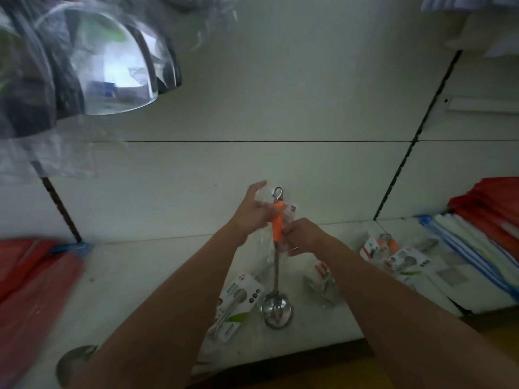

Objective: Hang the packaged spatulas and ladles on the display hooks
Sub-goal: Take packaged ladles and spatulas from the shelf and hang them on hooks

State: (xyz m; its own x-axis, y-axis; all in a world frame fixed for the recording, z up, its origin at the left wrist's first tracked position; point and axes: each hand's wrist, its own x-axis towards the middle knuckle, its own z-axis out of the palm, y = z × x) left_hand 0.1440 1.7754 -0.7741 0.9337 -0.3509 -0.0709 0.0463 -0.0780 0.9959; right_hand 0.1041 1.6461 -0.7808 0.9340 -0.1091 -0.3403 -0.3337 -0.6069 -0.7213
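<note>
Both hands held the ladle (276, 265) upright: left hand (254, 210) fingers wrapped its orange grip, right hand (304, 237) pinched the wrapper just below. The loop above the left fingers should stay clear for hooking.

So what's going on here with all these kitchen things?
A person is holding up a steel ladle with an orange handle in clear plastic wrap, in front of a white wall panel. The left hand grips near the top, the right hand pinches the handle lower down. It isn't hung yet. More packaged utensils lie on the white shelf below.
</note>
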